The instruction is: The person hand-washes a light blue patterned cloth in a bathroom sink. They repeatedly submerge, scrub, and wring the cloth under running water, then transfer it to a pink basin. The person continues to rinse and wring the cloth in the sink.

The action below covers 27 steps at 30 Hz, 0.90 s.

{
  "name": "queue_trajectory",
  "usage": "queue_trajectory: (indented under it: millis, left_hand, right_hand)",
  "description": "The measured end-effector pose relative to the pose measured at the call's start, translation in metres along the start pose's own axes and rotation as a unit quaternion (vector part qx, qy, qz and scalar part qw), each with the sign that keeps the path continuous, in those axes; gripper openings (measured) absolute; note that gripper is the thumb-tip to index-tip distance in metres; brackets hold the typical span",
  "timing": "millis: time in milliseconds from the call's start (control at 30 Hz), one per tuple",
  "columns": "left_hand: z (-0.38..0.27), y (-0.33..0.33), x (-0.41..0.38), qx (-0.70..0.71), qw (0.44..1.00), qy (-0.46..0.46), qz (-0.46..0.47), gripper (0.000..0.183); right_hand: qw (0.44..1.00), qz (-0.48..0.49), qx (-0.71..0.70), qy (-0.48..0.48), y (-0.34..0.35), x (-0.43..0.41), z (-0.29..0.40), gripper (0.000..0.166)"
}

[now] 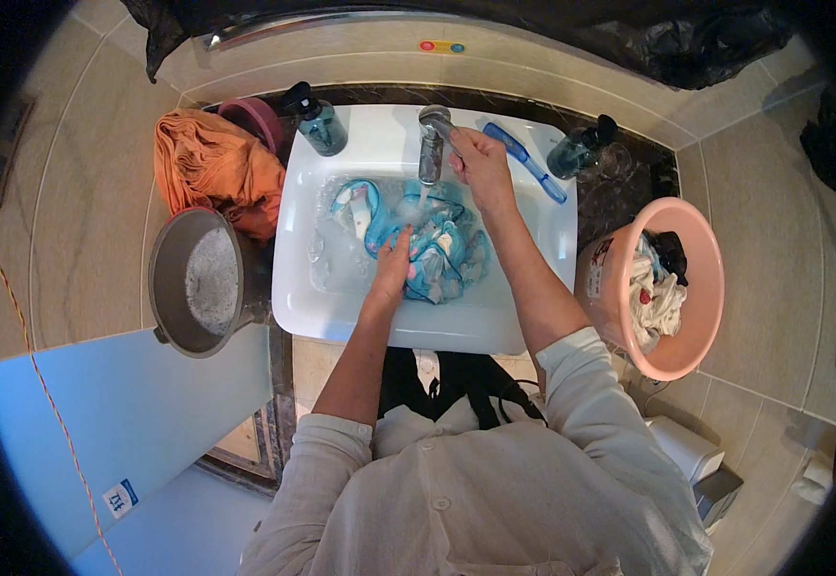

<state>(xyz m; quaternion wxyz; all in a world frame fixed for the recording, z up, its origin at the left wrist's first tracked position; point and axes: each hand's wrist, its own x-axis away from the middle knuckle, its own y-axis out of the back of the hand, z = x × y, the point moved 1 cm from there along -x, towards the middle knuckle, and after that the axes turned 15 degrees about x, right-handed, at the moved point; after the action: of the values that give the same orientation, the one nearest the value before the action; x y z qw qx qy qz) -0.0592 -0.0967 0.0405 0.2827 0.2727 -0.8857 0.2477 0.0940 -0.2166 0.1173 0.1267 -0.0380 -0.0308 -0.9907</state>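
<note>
Bent at the fingers, my right hand (484, 164) grips the lever of the chrome faucet (430, 155). A stream of water (423, 197) falls from its spout into the white sink (290, 288). Below it, a wet blue patterned cloth (438, 263) lies bunched in slightly foamy water. My left hand (393, 263) touches the cloth's left side near the stream; whether its fingers close on the fabric is not clear. Part of the cloth curves away to the left in the basin.
A blue plastic brush (526, 162) lies on the sink's right rim. Pump bottles stand at left (323, 129) and right (574, 153). Left are orange fabric (216, 165), a pink basin (256, 122) and a grey bucket (166, 288) of suds. A peach bucket (706, 288) at right holds clothes.
</note>
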Motion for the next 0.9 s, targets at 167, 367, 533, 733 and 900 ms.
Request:
queue_trajectory:
  millis: [167,367,533,733,900]
  left_hand:
    - [-0.004,-0.002,0.004,-0.001,1.0,-0.006,-0.001,0.052]
    - [-0.005,0.002,0.004,-0.021,1.0,0.014,-0.009,0.055]
    - [-0.011,-0.003,0.017,-0.052,0.997,0.022,0.042,0.06]
    - [-0.014,0.004,0.021,-0.051,0.985,-0.005,0.162,0.061]
    - [-0.028,0.015,0.031,-0.149,0.962,-0.067,0.218,0.082]
  right_hand:
    - [1.0,0.0,-0.014,-0.005,-0.001,0.002,0.002,0.021]
    - [1.0,-0.005,0.003,-0.015,0.0,0.008,0.007,0.029]
    - [0.989,-0.058,0.132,0.015,0.012,0.019,-0.057,0.041]
    - [0.86,0.088,0.496,0.075,-0.001,0.044,-0.102,0.052]
    - [0.76,0.247,0.589,-0.118,0.014,0.039,-0.069,0.056]
